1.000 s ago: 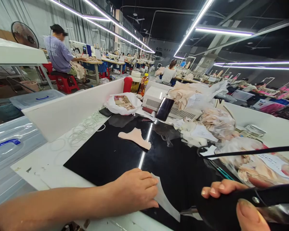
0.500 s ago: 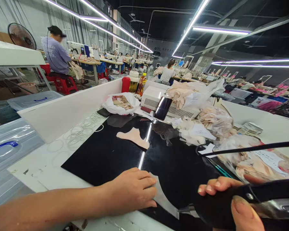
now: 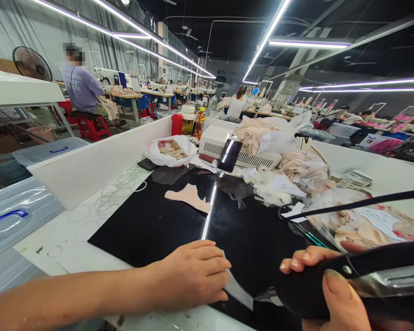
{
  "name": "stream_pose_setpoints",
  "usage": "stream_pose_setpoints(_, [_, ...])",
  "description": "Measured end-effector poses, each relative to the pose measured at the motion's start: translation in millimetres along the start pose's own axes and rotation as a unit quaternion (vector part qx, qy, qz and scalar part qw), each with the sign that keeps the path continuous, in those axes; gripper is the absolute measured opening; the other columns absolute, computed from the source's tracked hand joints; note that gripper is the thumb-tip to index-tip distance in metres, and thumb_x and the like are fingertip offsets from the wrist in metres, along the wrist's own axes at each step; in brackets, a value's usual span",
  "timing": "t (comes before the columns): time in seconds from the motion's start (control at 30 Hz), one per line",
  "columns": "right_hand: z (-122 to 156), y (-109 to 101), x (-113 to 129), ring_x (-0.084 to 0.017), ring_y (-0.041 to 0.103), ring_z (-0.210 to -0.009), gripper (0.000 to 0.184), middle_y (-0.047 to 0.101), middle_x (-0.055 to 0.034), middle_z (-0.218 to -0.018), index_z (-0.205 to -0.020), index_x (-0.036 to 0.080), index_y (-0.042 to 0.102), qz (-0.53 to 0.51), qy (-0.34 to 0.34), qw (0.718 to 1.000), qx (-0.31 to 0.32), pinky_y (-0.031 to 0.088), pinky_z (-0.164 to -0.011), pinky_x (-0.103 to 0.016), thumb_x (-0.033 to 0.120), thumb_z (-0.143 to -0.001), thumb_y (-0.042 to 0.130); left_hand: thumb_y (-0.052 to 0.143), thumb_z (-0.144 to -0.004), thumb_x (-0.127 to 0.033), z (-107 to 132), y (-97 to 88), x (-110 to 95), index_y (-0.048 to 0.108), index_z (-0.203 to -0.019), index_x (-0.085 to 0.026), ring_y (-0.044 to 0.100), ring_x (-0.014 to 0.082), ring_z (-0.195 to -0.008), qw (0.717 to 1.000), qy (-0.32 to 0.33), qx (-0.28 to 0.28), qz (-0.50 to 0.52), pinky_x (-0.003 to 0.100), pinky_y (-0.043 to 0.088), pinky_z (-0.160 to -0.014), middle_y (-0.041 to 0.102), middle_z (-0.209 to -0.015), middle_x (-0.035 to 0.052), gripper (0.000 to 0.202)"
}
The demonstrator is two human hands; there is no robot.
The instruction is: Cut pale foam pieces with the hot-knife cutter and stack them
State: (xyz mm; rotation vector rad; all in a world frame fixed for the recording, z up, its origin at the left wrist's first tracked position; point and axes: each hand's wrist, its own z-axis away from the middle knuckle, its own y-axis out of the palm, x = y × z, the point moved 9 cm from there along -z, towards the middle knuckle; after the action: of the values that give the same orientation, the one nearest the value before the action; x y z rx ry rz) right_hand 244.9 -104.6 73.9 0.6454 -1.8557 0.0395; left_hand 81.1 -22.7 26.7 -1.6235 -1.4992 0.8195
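Note:
My left hand lies palm down on the near part of the black sheet, fingers stretched out over a thin, translucent whitish piece. Part of that piece is hidden under the fingers; its narrow end sticks out to the right. My right hand is wrapped round a black corded hand tool at the lower right. The tool's narrow metal tip is close beside the piece's end; contact I cannot tell. Farther back on the sheet lies a beige cut fabric piece.
Bags of beige pieces crowd the right side, with a black cord crossing before them. A phone leans on a white vented box. Pale rings lie at left. Low white walls edge the table; co-workers sit beyond.
My left hand has shifted slightly right. My right hand and the tool have moved a little left and up, and the camera view has shifted slightly.

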Motion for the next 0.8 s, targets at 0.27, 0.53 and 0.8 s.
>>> stream_pose_setpoints(0.27, [4.7, -0.9, 2.0, -0.021, 0.061, -0.07, 0.047, 0.062, 0.0019, -0.079, -0.112, 0.028, 0.06, 0.017, -0.001, 1.0, 0.004, 0.059, -0.064, -0.04, 0.038, -0.073, 0.084, 0.057, -0.102, -0.038, -19.6, 14.9, -9.1, 0.064, -0.105, -0.012, 0.061, 0.0165, -0.104, 0.998, -0.012, 0.061, 0.017, 0.029, 0.045, -0.101, 0.068, -0.105, 0.0041, 0.027])
stream_pose_setpoints(0.53, [1.1, -5.9, -7.2, -0.02, 0.064, -0.069, 0.048, 0.065, 0.001, -0.08, -0.114, 0.027, 0.057, 0.019, 0.01, 0.999, 0.027, 0.061, -0.065, -0.039, 0.04, -0.076, 0.083, 0.057, -0.102, -0.035, -15.9, 24.7, -13.4, 0.064, -0.105, -0.015, 0.062, 0.016, -0.107, 0.998, -0.009, 0.065, 0.003, 0.028, 0.046, -0.099, 0.069, -0.108, 0.0053, 0.022])
stream_pose_setpoints(0.8, [6.7, -2.9, -7.0, -0.018, 0.065, -0.069, 0.046, 0.065, 0.001, -0.08, -0.115, 0.027, 0.058, 0.011, 0.005, 0.999, 0.037, 0.06, -0.063, -0.033, 0.039, -0.078, 0.082, 0.048, -0.106, -0.032, -12.9, 23.2, -17.2, 0.063, -0.112, -0.014, 0.061, 0.0148, -0.111, 0.998, 0.009, 0.056, -0.004, 0.029, 0.043, -0.106, 0.07, -0.112, 0.0045, 0.025])
